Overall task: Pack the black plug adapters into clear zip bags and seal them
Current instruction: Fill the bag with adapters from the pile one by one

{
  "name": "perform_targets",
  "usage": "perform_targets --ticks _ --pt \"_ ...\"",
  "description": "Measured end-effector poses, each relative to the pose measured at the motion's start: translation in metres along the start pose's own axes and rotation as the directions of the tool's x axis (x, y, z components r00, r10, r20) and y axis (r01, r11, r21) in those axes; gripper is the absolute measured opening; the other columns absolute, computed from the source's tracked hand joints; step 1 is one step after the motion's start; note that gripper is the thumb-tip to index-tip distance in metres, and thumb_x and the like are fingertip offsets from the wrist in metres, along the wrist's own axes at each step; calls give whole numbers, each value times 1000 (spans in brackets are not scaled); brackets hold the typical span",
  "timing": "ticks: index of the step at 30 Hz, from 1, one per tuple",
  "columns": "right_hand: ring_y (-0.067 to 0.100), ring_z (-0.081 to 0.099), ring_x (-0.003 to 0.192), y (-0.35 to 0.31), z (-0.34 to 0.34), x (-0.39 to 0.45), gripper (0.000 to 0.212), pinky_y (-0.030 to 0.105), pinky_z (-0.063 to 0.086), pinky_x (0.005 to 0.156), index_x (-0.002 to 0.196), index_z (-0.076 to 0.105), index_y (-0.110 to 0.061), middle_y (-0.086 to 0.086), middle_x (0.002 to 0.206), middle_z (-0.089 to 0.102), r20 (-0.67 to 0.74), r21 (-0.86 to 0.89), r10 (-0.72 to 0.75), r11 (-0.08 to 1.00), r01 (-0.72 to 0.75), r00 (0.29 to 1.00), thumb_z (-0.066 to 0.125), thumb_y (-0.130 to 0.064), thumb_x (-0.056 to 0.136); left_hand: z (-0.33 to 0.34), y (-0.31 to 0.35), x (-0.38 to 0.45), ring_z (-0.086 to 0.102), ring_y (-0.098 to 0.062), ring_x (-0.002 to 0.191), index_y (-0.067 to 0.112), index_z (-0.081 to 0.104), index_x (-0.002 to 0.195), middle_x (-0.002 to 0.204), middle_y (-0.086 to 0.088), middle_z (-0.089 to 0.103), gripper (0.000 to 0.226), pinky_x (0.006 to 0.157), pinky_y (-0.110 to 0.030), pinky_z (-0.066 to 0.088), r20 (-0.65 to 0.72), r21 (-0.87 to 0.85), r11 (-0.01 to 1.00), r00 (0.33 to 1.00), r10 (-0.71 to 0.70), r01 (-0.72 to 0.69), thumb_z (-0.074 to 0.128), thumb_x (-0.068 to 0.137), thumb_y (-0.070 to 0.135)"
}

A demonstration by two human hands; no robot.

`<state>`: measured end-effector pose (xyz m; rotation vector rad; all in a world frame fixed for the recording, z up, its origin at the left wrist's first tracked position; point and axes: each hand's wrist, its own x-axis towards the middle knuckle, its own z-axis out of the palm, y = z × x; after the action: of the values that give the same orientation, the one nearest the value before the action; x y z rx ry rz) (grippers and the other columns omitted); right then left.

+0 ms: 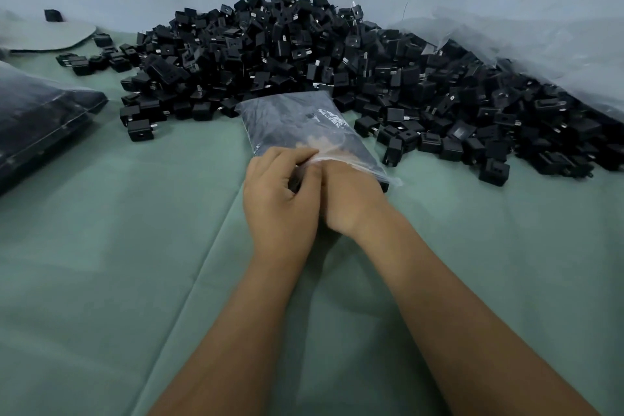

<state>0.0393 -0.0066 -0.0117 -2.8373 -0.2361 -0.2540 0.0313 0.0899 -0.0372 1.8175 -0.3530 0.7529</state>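
Observation:
A clear zip bag (pixel 297 121) lies on the green cloth in front of a big heap of black plug adapters (pixel 304 51). The bag looks dark with adapters inside. My left hand (pixel 280 199) pinches the bag's near mouth edge between curled fingers and thumb. My right hand (pixel 351 196) reaches into the bag's mouth; its fingers show blurred through the plastic, and what they hold, if anything, is hidden.
A filled bag of adapters (pixel 40 125) lies at the left edge. Loose clear plastic (pixel 547 44) is bunched at the right against the pale wall. Stray adapters (pixel 91 59) sit at the far left. Green cloth (pixel 118 263) covers the table.

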Motion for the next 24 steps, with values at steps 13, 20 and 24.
perform_targets --ticks 13,20,24 --pt "13 34 127 74 5 -30 29 31 27 110 114 67 -41 -4 135 42 -346 614 608 723 -318 714 45 -35 95 2 -9 1 61 -10 84 36 66 86 85 13 67 10 80 -36 51 15 -76 988 991 -135 136 60 85 28" --pt "14 35 133 81 10 -27 39 37 18 113 124 61 -35 -5 140 50 -222 471 590 762 -444 776 33 -42 98 4 -12 1 60 -7 81 37 67 83 84 11 67 10 77 -30 50 38 -93 979 984 -176 179 60 84 30" --pt "5 55 111 77 5 -32 19 28 44 98 104 68 -37 -15 112 64 -330 801 685 567 -191 649 56 -30 91 4 -12 1 59 -6 80 37 67 81 84 11 67 11 76 -28 49 51 -109 973 978 -201 205 61 84 29"
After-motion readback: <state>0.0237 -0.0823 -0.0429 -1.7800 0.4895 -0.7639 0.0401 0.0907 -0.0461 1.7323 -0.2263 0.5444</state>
